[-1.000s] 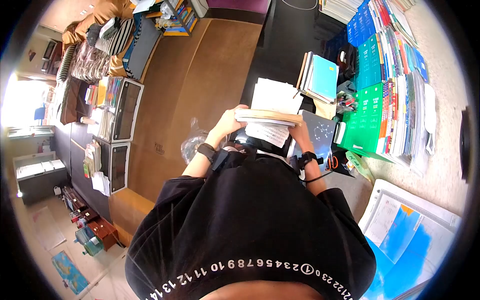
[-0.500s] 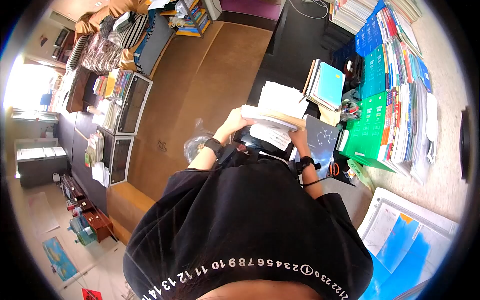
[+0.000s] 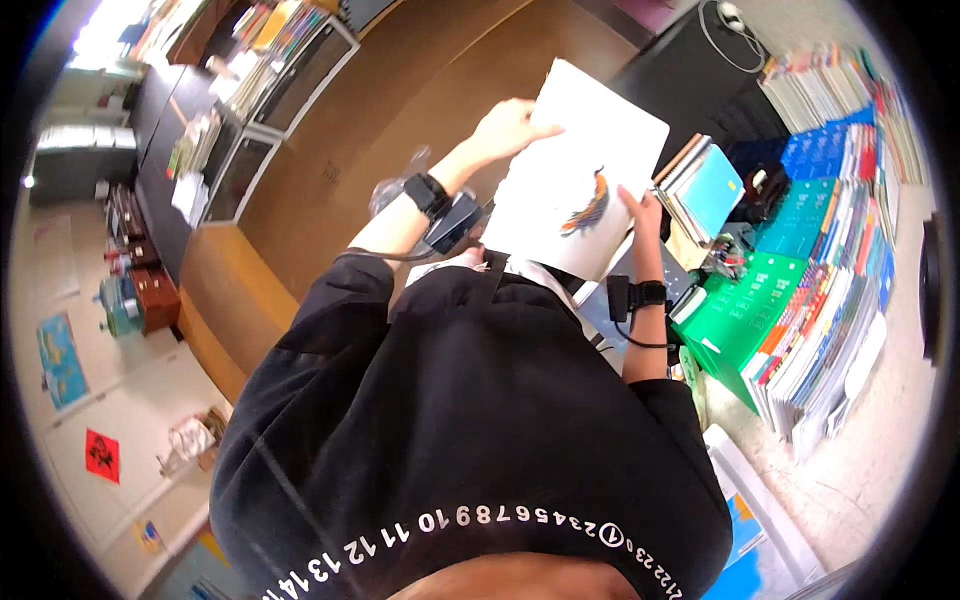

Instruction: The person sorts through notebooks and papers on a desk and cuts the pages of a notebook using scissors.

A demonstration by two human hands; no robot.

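Note:
A white book (image 3: 575, 165) with a dark and orange feather-like picture is held up in front of my body. My left hand (image 3: 512, 130) grips its left edge, thumb lying on the white surface. On the right edge, my right hand (image 3: 643, 208) holds it with the thumb on top and the other fingers hidden behind. Just right of the book lies a stack of notebooks (image 3: 712, 192) with a light blue one on top. Black straps with small devices are round both wrists.
Green file boxes (image 3: 745, 305), blue file boxes (image 3: 815, 152) and rows of books stand along the right wall. A white cable (image 3: 725, 45) lies on the black desk (image 3: 690, 90). Crumpled clear plastic (image 3: 390, 192) is beside my left forearm. Shelves (image 3: 290, 80) stand at upper left.
The book stack seen edge-on before now shows a broad white face with a picture. Both hands have moved up and the view has turned; the loose papers beneath are mostly covered.

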